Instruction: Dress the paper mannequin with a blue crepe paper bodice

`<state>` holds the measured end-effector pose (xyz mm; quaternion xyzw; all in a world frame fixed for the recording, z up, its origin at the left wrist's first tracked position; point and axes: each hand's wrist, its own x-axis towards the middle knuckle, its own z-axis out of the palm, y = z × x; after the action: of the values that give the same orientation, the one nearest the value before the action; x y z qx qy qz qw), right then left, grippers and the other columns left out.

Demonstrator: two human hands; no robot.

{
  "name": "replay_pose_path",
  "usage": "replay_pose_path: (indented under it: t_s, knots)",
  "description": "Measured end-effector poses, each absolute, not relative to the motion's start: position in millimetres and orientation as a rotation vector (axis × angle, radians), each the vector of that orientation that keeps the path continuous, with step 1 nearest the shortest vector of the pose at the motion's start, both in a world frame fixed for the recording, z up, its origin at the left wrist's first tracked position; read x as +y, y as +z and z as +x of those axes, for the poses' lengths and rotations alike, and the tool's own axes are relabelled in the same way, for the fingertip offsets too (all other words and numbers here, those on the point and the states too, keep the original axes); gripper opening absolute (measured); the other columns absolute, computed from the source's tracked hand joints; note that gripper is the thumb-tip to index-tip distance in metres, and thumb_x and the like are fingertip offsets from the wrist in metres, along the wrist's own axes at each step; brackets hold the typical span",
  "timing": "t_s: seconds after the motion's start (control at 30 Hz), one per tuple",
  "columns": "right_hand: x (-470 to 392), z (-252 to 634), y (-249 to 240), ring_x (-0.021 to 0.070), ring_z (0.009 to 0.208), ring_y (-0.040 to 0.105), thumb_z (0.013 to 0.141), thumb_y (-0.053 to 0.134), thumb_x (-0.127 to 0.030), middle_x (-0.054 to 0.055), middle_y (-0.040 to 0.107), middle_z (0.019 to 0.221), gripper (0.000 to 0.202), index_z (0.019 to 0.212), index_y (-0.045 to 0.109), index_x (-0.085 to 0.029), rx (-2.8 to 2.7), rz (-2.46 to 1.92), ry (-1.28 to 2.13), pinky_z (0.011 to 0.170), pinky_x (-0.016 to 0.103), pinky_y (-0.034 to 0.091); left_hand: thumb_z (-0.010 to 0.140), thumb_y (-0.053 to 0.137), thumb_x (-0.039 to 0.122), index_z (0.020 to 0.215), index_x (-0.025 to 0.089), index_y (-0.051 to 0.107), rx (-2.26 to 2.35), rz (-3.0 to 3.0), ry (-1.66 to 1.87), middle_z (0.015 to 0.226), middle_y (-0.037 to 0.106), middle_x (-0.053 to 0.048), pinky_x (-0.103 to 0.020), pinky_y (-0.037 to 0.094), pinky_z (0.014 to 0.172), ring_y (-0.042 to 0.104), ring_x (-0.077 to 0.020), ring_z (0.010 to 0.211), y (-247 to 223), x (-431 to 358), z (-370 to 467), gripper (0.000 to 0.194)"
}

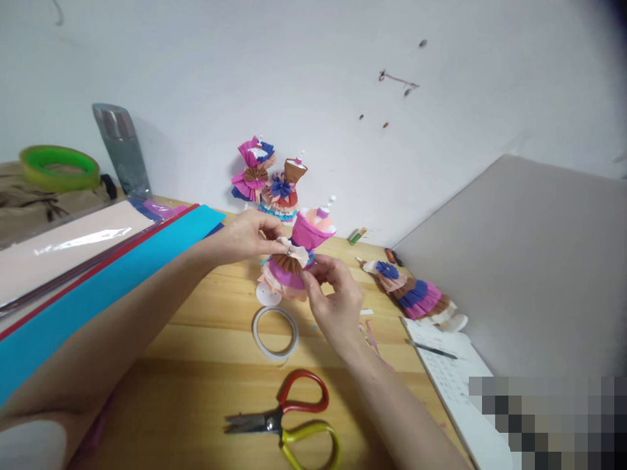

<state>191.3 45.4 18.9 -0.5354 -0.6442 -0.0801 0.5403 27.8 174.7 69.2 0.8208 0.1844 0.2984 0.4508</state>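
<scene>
Between my hands a small mannequin (313, 228) in a crepe-paper dress leans to the right, with a magenta bodice and a layered pink skirt. At its waist sits a pleated paper rosette (290, 258), cream above and brown below, with a small bead at its centre. My left hand (252, 235) pinches the cream top edge of the rosette between thumb and fingers. On the other side, my right hand (336, 294) has thumb and fingers closed at the rosette's lower right edge. The mannequin's round white base (269, 294) shows below the skirt.
Scissors (279, 421) and a tape roll (275, 333) lie in front. Coloured paper sheets (122, 274) cover the left side. Two dressed mannequins (281, 189) stand behind; another dressed mannequin (411, 294) lies right, near a notebook (455, 385) with a pen (434, 350). A bottle (122, 153) stands back left.
</scene>
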Motion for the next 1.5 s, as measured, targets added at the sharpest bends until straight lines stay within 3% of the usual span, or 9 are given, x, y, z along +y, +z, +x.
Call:
replay_pose_path:
  t_s: [0.4, 0.8, 0.9, 1.03, 1.5]
  knots:
    - [45, 182, 6, 0.0132, 0.057, 0.061, 0.084, 0.063, -0.013, -0.003, 0.067, 0.072, 0.042, 0.123, 0.051, -0.024, -1.517, -1.231, -0.077, 0.055, 0.025, 0.051, 0.074, 0.068, 0.03, 0.071, 0.014, 0.065, 0.401, 1.982, 0.731, 0.066, 0.065, 0.0, -0.022, 0.048, 0.064, 0.062, -0.0121, 0.066, 65, 177, 29, 0.016]
    - [43, 191, 28, 0.0103, 0.052, 0.052, 0.084, 0.064, -0.022, -0.004, 0.061, 0.066, 0.019, 0.101, 0.056, -0.02, -1.431, -1.244, -0.081, 0.049, 0.023, 0.042, 0.075, 0.067, 0.03, 0.072, 0.014, 0.066, 0.39, 1.974, 0.697, 0.069, 0.069, -0.002, -0.024, 0.051, 0.067, 0.065, -0.0139, 0.069, 68, 176, 27, 0.016]
    - [48, 191, 35, 0.009, 0.049, 0.05, 0.085, 0.061, -0.019, -0.004, 0.06, 0.062, 0.003, 0.088, 0.06, -0.019, -1.448, -1.271, -0.19, 0.048, 0.022, 0.04, 0.075, 0.067, 0.029, 0.073, 0.014, 0.066, 0.401, 1.962, 0.686, 0.071, 0.07, -0.002, -0.025, 0.052, 0.067, 0.066, -0.0147, 0.07, 69, 175, 26, 0.015]
    - [47, 192, 36, 0.0083, 0.048, 0.048, 0.085, 0.058, -0.014, -0.003, 0.06, 0.059, 0.013, 0.072, 0.059, -0.018, -1.503, -1.32, -0.299, 0.048, 0.022, 0.039, 0.075, 0.068, 0.03, 0.074, 0.014, 0.067, 0.406, 1.94, 0.684, 0.071, 0.07, -0.003, -0.026, 0.052, 0.068, 0.067, -0.015, 0.071, 69, 175, 27, 0.016]
    - [46, 189, 9, 0.0094, 0.049, 0.049, 0.088, 0.054, -0.016, -0.003, 0.056, 0.061, 0.011, 0.078, 0.058, -0.019, -1.615, -1.375, -0.324, 0.049, 0.022, 0.039, 0.072, 0.071, 0.03, 0.073, 0.014, 0.063, 0.432, 1.878, 0.708, 0.066, 0.066, 0.0, -0.022, 0.049, 0.061, 0.064, -0.0114, 0.064, 61, 181, 30, 0.018]
